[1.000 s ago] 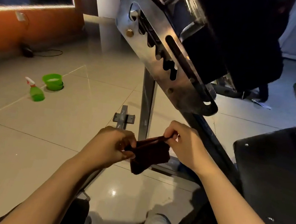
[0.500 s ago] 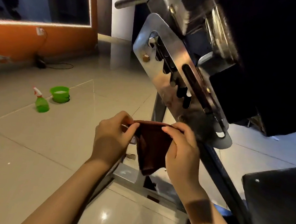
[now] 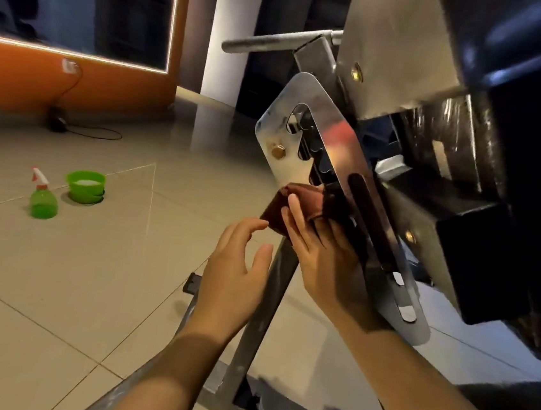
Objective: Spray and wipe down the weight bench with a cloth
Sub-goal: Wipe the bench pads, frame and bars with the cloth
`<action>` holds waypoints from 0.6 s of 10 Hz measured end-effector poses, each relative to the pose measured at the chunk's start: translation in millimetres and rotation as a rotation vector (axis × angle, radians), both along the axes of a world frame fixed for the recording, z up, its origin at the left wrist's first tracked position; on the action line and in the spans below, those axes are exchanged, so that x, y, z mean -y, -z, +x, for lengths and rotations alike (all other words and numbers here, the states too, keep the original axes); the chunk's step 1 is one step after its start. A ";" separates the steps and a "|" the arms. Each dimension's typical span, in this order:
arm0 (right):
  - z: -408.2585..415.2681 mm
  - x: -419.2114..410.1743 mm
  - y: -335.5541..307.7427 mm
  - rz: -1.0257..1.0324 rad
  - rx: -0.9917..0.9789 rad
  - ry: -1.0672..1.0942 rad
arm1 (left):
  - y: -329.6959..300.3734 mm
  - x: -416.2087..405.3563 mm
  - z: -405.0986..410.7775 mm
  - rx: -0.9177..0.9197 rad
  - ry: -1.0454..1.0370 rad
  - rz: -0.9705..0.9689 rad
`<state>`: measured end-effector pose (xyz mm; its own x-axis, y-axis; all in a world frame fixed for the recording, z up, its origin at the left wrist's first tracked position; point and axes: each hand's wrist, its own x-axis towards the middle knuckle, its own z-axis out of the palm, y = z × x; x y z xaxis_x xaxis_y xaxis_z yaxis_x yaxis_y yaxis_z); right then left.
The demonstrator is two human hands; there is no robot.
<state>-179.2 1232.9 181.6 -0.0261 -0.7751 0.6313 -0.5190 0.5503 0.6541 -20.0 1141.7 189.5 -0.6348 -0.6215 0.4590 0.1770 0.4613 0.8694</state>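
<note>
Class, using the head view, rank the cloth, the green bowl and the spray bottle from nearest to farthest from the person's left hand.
1. Cloth: just above the left hand, on the metal plate.
2. Green bowl: on the floor, to the left.
3. Spray bottle: on the floor, just left of the bowl.

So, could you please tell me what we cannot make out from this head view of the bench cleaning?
- Right hand: its palm side is hidden against the cloth, so how it presses cannot be seen.
- Slotted metal plate: the part under the cloth is covered.
- Bench pad: cut off by the top and right edges.
- Green bowl: too far to identify its whitish contents.
- Spray bottle: label too small.
</note>
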 end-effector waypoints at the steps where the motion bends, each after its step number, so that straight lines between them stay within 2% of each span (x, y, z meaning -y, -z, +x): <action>1: 7.1 -32.8 19.4 0.056 0.168 -0.046 | -7.9 7.7 1.4 0.108 0.047 -0.248; 2: 11.7 -48.5 22.0 0.046 0.194 -0.052 | -15.9 23.4 -3.1 0.283 -0.014 -0.681; 3: 18.9 -24.3 4.7 -0.006 0.239 -0.132 | -25.4 37.4 -9.2 0.279 -0.085 -0.646; 4: 30.9 14.8 -17.5 -0.032 0.469 -0.172 | -26.7 43.9 -16.5 0.242 -0.098 -0.620; 5: 15.5 24.4 -0.8 -0.007 0.266 -0.103 | -22.2 44.9 -24.5 0.218 -0.074 -0.682; 6: 16.9 -16.1 11.3 0.042 0.379 -0.118 | -18.7 47.0 -38.0 0.240 -0.059 -0.742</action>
